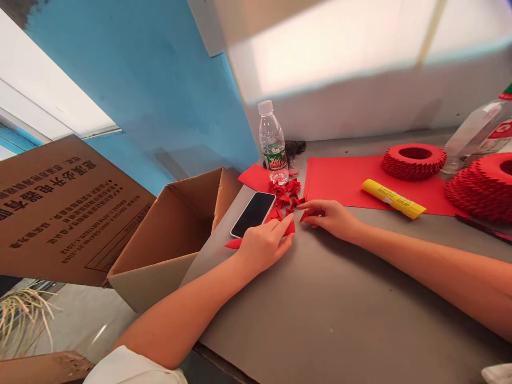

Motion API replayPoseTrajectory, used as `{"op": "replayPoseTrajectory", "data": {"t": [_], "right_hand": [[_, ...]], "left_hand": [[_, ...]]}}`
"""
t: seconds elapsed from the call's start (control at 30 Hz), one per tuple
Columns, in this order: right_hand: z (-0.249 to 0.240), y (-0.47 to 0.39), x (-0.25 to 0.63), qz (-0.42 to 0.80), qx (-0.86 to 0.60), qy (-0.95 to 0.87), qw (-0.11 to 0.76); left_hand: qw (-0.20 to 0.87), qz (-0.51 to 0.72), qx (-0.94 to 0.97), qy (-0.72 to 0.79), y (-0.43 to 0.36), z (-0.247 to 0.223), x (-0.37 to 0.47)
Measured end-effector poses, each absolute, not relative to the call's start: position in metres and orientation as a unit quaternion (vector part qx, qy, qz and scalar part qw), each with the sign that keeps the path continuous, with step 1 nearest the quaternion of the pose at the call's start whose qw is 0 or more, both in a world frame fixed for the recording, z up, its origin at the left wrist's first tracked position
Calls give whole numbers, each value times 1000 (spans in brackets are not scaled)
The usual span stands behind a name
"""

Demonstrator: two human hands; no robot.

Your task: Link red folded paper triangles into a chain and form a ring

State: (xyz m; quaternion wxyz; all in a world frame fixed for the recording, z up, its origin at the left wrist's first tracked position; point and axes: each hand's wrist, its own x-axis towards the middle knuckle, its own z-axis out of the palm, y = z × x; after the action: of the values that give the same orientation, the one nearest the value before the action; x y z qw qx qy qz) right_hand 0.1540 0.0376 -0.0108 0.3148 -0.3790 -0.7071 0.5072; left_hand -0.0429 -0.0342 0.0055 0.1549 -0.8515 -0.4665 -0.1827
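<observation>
Right hand [330, 220]: thumb and fingers pinching a red paper piece [305, 215], frame centre.
Left hand [262, 245]: fingers curved over a second red piece [290, 229]; grip cannot be told.
Step (judged): handling folded pieces singly; next move calls for a light pinch.
Pinched-piece axis: lower left to upper right; pointing end unclear.
Folded-piece pile [284, 193]: above hands.

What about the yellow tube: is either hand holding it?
No, the yellow tube lies mostly on the red sheet, apart from both the left hand and right hand.
</observation>
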Motion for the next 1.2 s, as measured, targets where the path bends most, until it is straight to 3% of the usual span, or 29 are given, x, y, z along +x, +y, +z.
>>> {"op": "replayPoseTrajectory", "data": {"t": [0.2,0.4,0.67,0.83,1.03,1.2], "right_hand": [[-14,32,153,499,-349,-711,352],[-12,20,149,373,-346,-790,342],[-4,24,155,628,-307,-636,328],[-2,26,154,611,-363,-624,324],[-11,27,152,705,-339,-524,336],[-6,20,150,694,-343,-532,343]], "left_hand": [[156,-168,-858,-460,-31,3,-44],[153,-185,-846,-476,-30,3,-48],[140,-180,-855,-465,-29,5,-45],[148,-200,-848,-468,-29,4,-44],[136,-207,-846,-472,-29,4,-44],[125,-210,-848,-470,-30,3,-44]]}}
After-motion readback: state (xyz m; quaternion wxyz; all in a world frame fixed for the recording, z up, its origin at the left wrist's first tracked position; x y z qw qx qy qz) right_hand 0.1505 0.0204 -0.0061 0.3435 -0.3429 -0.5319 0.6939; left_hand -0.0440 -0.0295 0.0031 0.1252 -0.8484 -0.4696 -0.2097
